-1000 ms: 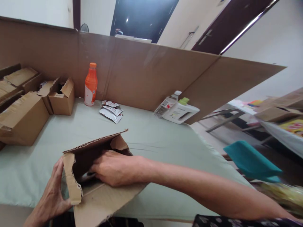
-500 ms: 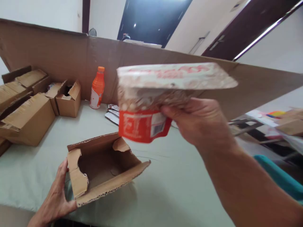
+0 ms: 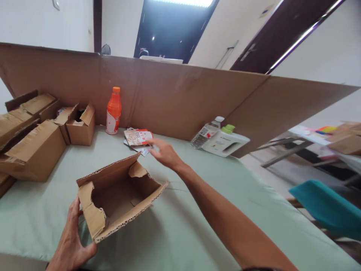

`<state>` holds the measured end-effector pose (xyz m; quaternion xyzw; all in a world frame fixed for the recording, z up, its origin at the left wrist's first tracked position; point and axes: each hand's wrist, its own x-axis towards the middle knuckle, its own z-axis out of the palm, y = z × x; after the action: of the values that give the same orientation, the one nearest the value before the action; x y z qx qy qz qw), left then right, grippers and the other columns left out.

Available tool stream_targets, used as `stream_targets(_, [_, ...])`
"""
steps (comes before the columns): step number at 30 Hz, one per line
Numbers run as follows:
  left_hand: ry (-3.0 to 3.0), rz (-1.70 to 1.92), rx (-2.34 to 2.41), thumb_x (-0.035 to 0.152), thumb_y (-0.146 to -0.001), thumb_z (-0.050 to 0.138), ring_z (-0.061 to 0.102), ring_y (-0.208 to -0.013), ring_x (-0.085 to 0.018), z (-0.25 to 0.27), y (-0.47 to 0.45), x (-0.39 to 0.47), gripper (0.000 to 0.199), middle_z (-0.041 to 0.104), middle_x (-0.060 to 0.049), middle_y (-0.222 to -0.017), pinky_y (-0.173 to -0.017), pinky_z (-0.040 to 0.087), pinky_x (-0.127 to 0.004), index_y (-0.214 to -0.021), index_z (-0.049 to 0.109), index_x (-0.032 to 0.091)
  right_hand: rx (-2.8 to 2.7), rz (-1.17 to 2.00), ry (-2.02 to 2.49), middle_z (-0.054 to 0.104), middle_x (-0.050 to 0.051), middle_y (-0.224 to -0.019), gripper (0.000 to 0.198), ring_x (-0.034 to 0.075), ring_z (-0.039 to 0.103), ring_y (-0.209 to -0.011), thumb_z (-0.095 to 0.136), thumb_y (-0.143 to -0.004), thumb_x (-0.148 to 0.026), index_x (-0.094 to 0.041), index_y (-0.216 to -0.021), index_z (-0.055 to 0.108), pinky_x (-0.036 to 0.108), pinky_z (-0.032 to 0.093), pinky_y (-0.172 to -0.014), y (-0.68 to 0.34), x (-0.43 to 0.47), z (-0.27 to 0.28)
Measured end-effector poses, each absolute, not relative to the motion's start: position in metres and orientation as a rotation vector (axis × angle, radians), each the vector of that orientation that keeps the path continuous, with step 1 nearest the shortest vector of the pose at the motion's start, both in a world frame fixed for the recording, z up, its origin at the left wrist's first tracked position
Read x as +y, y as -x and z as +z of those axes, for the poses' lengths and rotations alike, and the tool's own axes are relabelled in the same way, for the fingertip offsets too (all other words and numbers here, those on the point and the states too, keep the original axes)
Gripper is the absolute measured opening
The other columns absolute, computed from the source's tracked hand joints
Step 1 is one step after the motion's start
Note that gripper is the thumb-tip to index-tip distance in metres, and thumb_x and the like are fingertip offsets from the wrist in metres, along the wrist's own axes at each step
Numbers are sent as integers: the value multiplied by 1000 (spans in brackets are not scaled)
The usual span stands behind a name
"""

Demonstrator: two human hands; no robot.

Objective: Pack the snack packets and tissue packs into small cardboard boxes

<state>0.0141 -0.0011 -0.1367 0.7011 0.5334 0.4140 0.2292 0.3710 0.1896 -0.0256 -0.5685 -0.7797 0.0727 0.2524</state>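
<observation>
An open cardboard box (image 3: 124,192) tilts toward me near the front of the table, its torn flaps framing a bare inside. My left hand (image 3: 72,237) grips its left end, thumb along the near lower corner and fingers behind. At the far side lies a red and beige printed packet (image 3: 137,137), on top of other flat silvery packets (image 3: 144,151). Over the packet's right edge, my right hand (image 3: 165,152) reaches with fingers stretched out, holding nothing; whether a fingertip touches the packet I cannot tell.
An orange bottle (image 3: 113,113) stands behind, left of the packets. Several cardboard boxes (image 3: 39,150) crowd the left side. A clear bottle (image 3: 207,133) and a white jug with green cap (image 3: 225,143) lean by the cardboard wall (image 3: 169,94). A teal chair (image 3: 324,203) is at right.
My right hand has carried the printed packet away from me and let it go on the flat packets at the back. My left hand still grips the box, which has shifted slightly left.
</observation>
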Motion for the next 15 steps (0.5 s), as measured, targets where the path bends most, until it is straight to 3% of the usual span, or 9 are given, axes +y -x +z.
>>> stream_targets(3, [-1964, 1166, 1430, 38, -84, 65, 56, -134, -38, -137, -14, 3, 100, 42, -13, -157, -108, 53, -57, -164, 5, 34, -2297, 763, 1371, 51, 15, -155, 81, 30, 56, -136, 75, -80, -40, -23, -154, 46, 43, 50, -105, -396, 137, -57])
stream_targets(6, [-2007, 1127, 1386, 39, -86, 63, 56, -135, -37, -132, -11, 13, 96, 45, -11, -157, -108, 53, -55, -164, 6, 38, -2182, 1251, 1198, 21, 18, -170, 130, 34, 28, -155, 86, -65, -57, -24, -167, 12, 49, 33, -120, -403, 102, -77])
stream_targets(8, [-2001, 1067, 1323, 39, -89, 60, 58, -134, -37, -126, -10, 21, 92, 45, -11, -159, -105, 56, -53, -164, 7, 38, -2093, 1243, 1165, 11, 17, -173, 147, 36, 15, -158, 89, -56, -66, -24, -167, 2, 51, 20, -125, -394, 94, -84])
stream_targets(11, [-1959, 982, 1241, 41, -90, 59, 59, -134, -39, -116, -14, 24, 93, 49, -15, -157, -99, 60, -52, -165, 4, 31, -1996, 1087, 1125, 7, 17, -173, 154, 39, 7, -159, 84, -51, -79, -21, -167, 0, 53, 11, -128, -374, 91, -94])
stream_targets(13, [-1964, 965, 1257, 40, -89, 59, 53, -139, -39, -113, -19, 20, 94, 50, -19, -156, -104, 56, -54, -165, 6, 24, -1919, 1003, 1150, 12, 16, -173, 147, 40, 12, -158, 77, -56, -84, -22, -167, 3, 55, 16, -127, -367, 85, -102])
stream_targets(15, [-1994, 956, 1322, 38, -83, 64, 48, -144, -38, -113, -19, 15, 94, 47, -18, -158, -111, 49, -56, -164, 19, 20, -1827, 914, 1229, 20, 15, -171, 138, 42, 23, -155, 74, -62, -82, -26, -167, 4, 58, 26, -124, -372, 72, -107])
